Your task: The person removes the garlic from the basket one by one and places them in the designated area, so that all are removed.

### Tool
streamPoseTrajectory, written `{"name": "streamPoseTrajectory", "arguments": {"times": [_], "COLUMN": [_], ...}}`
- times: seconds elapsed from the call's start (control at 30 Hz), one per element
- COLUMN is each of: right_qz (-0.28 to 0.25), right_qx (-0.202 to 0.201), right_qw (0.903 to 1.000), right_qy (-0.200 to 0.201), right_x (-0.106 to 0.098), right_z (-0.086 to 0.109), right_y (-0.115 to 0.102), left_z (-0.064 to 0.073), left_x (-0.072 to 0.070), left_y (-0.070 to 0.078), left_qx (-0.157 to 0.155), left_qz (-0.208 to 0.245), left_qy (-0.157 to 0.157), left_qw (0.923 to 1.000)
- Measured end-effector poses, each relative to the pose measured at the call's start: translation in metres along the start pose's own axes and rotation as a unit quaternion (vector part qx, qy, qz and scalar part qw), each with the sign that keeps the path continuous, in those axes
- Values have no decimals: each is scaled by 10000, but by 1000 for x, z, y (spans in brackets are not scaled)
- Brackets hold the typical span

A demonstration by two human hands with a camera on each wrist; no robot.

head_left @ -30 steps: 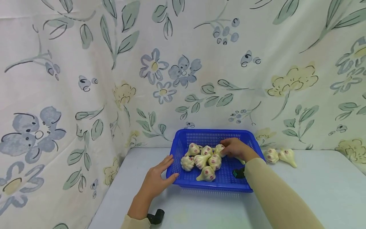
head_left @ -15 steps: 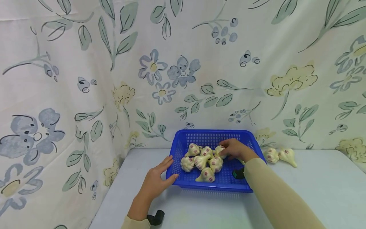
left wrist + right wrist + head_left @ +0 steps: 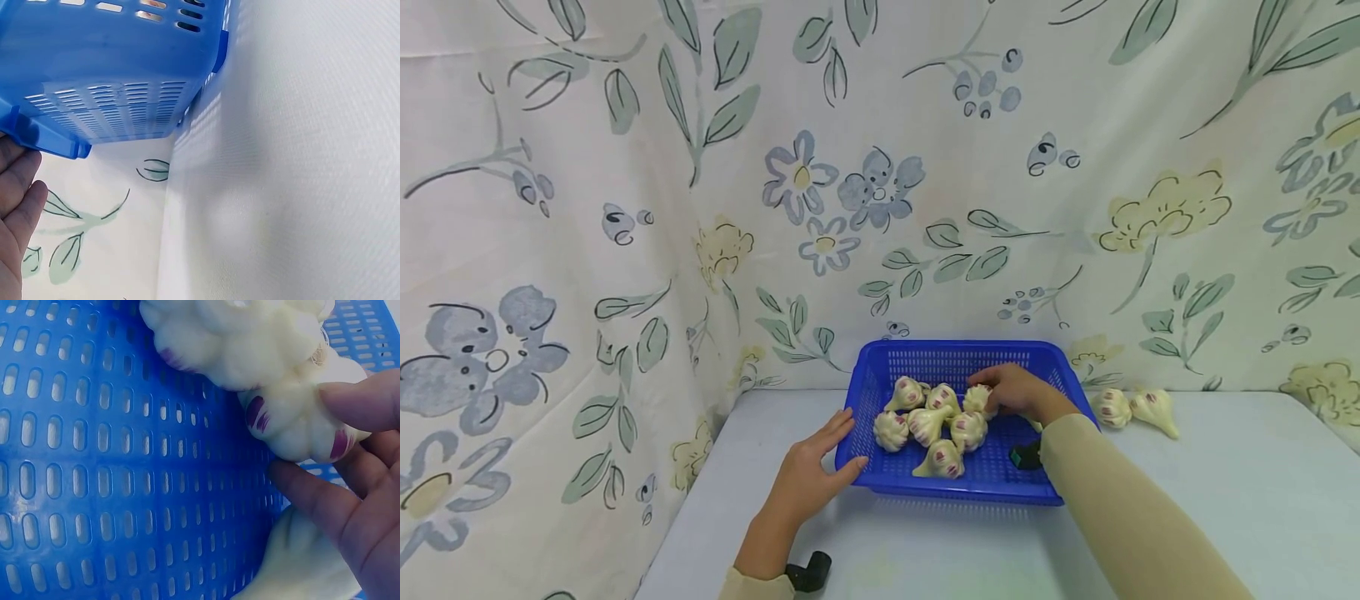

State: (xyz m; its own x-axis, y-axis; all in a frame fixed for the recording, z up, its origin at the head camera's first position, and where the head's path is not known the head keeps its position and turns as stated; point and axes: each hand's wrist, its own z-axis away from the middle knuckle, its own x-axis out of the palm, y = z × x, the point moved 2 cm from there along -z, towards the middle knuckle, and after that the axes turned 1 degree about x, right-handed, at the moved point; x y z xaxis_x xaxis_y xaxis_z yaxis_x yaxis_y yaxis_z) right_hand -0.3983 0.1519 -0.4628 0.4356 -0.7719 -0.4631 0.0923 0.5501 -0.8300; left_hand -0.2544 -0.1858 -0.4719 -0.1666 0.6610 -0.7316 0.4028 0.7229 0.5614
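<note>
A blue plastic basket (image 3: 958,490) with slotted walls stands on the table, several whitish garlic bulbs (image 3: 928,423) with purple streaks clustered in its left and middle part. My right hand (image 3: 1021,393) reaches into it and grips a garlic bulb (image 3: 300,422) between thumb and fingers, at the back right of the cluster. Below that hand, another bulb (image 3: 306,559) lies in the basket, mostly hidden in the head view. At the basket's left side, my left hand (image 3: 811,468) has its fingers extended, fingertips (image 3: 30,164) against the rim.
Two more garlic bulbs, one (image 3: 1112,408) beside the other (image 3: 1156,412), lie on the white table (image 3: 1232,492) right of the basket. A floral curtain (image 3: 880,208) hangs close behind the basket. Each wrist carries a small dark camera (image 3: 809,572).
The right fingers have shifted slightly left around the bulb, and the bulb just in front of it has moved a little to the right. The left hand stays at the rim.
</note>
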Motion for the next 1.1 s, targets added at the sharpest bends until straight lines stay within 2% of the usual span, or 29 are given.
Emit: {"name": "streamPoseTrajectory", "arguments": {"times": [0.37,0.57,0.83,1.1], "right_qz": [65,150,75,290], "right_qx": [-388,-375,-378,-348], "right_qw": [9992,9992,9992,9990], "right_qy": [-106,16,80,67], "right_x": [1,2,1,3], "right_z": [-2,0,6,8], "right_y": [-1,0,-4,-6], "left_z": [1,1,1,2], "left_x": [0,0,0,-1], "left_y": [0,0,1,1], "left_qx": [11,-52,363,420], "left_qz": [24,80,-53,-56], "left_qy": [26,6,191,241], "left_qw": [10000,10000,9991,9988]}}
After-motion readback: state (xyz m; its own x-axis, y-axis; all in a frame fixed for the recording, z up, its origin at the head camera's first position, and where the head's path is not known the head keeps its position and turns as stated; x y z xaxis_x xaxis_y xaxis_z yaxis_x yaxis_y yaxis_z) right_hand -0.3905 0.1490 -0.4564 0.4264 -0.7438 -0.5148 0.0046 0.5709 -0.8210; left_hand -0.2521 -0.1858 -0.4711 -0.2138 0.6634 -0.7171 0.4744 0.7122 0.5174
